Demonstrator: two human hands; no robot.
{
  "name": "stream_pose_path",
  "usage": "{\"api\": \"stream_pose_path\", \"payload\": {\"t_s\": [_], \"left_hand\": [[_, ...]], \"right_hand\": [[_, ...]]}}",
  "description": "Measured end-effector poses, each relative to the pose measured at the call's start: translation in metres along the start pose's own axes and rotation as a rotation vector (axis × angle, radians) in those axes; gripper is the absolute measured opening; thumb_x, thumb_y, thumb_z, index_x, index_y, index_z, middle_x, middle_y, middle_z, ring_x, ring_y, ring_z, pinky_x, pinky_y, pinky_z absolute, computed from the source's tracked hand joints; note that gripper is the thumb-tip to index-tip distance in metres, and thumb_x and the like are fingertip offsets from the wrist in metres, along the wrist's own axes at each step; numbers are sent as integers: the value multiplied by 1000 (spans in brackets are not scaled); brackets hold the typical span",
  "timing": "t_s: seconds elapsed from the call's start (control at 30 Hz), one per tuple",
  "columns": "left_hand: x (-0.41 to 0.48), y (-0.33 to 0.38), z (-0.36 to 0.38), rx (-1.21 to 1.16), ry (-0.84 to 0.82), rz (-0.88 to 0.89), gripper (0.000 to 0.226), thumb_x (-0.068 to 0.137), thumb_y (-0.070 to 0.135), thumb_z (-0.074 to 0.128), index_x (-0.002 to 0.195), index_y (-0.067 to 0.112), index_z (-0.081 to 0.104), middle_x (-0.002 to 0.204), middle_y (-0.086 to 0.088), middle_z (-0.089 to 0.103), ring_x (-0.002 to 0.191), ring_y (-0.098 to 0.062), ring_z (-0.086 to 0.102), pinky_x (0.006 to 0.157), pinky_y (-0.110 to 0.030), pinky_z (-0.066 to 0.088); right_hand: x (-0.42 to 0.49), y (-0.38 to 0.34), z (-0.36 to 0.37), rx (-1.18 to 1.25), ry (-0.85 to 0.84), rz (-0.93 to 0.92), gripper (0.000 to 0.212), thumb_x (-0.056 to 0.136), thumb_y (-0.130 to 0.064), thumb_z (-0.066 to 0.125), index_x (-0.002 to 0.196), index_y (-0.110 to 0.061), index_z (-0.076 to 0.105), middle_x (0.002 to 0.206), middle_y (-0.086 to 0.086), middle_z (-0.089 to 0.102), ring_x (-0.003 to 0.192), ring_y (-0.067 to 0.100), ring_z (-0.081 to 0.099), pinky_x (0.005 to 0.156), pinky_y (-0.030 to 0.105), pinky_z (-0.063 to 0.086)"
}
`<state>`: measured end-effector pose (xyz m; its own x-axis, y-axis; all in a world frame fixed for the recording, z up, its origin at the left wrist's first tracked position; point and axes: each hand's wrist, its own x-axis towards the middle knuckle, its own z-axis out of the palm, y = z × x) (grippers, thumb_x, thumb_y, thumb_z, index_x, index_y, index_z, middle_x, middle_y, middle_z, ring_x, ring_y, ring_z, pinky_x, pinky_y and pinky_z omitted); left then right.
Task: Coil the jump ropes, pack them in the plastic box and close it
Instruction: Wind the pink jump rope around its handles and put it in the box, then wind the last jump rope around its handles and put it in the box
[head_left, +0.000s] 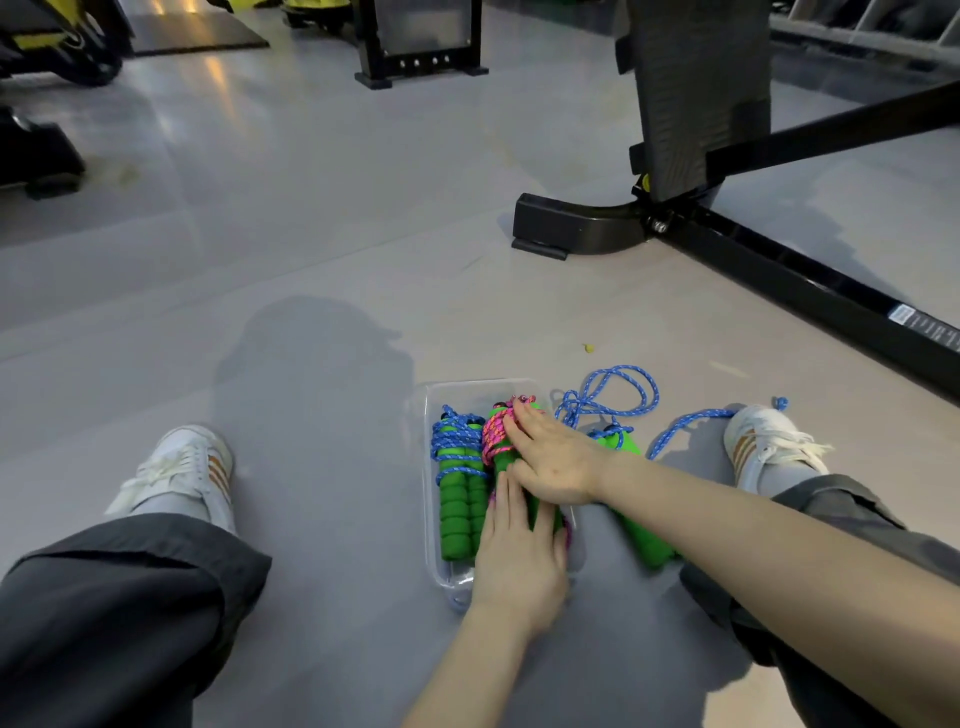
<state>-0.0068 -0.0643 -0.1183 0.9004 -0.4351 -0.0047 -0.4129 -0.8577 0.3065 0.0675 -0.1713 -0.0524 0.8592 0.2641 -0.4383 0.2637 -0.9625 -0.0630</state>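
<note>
A clear plastic box (430, 499) lies open on the grey floor between my legs. In its left half sits a coiled jump rope (460, 470) with blue cord wound round green foam handles. Beside it in the box lies a pink-corded rope (494, 434) with green handles. My right hand (553, 460) presses flat on its upper part, and my left hand (519, 551) presses flat on its lower part. A third rope lies loose outside the box on the right, its blue cord (615, 397) sprawled on the floor and its green handles (636, 525) under my right forearm.
My legs in dark trousers and white sneakers (179, 470) flank the box; the loose blue cord runs to the right shoe (769, 441). A black gym machine base (576, 226) with a long bar stands ahead on the right. More equipment stands far back.
</note>
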Motion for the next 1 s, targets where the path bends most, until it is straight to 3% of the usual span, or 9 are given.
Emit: {"api": "stream_pose_path", "payload": {"t_s": [0.17,0.27,0.33,0.4,0.5,0.7,0.8,0.9,1.0], "left_hand": [[0,5,8,-39,47,14,61,85,48,34,123,10,63,127,-26,56,121,-45,50,97,-51,46],[1,4,1,-123,-11,54,87,85,66,12,149,10,29,152,-24,23,142,-40,16,118,-46,10],[-1,3,-7,-121,-73,62,110,71,82,-12,153,12,10,158,-19,4,146,-33,-3,118,-41,-7],[-1,5,-13,-84,-61,35,118,64,81,-20,152,13,18,157,-19,12,146,-33,7,118,-45,1],[-2,6,-12,-49,-52,-39,93,86,74,1,131,16,58,135,-16,53,127,-34,48,109,-49,27],[0,20,-14,-57,141,-5,76,92,65,24,128,9,60,137,-23,50,132,-36,34,107,-50,20],[6,45,-9,-85,284,121,58,84,38,45,126,0,59,136,-26,48,132,-35,37,106,-46,28],[12,80,7,-77,227,195,51,77,28,45,116,3,67,128,-21,58,127,-30,43,104,-40,33],[15,113,33,-91,19,99,54,76,39,38,110,14,71,118,-18,65,113,-30,58,89,-35,50]], "right_hand": [[6,-18,12,218,9,66,69,98,-53,19,149,-19,-13,154,9,-25,142,19,-24,116,38,-13],[14,-18,19,240,8,116,77,92,-64,16,149,-22,-14,153,7,-28,141,18,-27,116,39,-15],[15,-20,19,236,3,136,78,92,-66,16,148,-22,-15,153,6,-29,140,18,-28,116,38,-15],[13,-21,13,250,-1,132,77,92,-65,16,149,-22,-14,153,7,-28,140,17,-28,116,38,-16],[6,-19,2,274,11,90,74,94,-62,17,150,-20,-9,155,5,-24,141,15,-24,116,35,-14],[-25,-4,6,353,203,-7,63,99,-49,22,151,-20,0,158,0,-12,143,8,-17,112,23,-14],[-41,27,8,508,318,83,58,100,-43,25,150,-19,10,159,1,-4,145,10,-9,115,24,-8],[-57,64,14,705,300,225,54,101,-43,23,149,-19,18,159,2,4,146,11,-2,115,25,-4],[-67,97,31,630,126,270,48,103,-36,23,148,-19,25,157,5,18,146,18,10,114,24,4]]}}
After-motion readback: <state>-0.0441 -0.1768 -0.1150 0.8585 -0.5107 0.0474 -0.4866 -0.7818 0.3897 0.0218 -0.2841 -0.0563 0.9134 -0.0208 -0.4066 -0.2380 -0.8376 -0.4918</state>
